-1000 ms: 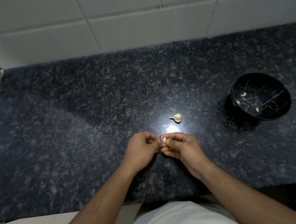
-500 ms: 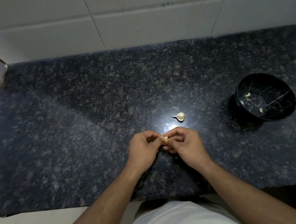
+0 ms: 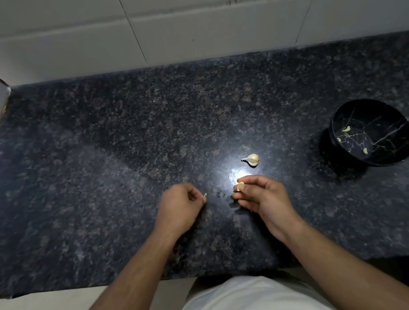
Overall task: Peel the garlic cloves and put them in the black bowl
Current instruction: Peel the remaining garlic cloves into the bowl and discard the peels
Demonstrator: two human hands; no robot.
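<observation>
garlic clove [image 3: 240,186] pinched in right hand [image 3: 264,196], perhaps peeled

A home kitchen: speckled dark granite counter [image 3: 120,167] against a white tiled wall [image 3: 206,29] (grout lines a bit grimy).

Right hand [image 3: 262,196] pinching a garlic clove [image 3: 240,186], left hand [image 3: 180,210] pinching a peel scrap [image 3: 205,195], apart above the dark counter [image 3: 94,171]; black bowl [image 3: 384,157] at right.
</observation>
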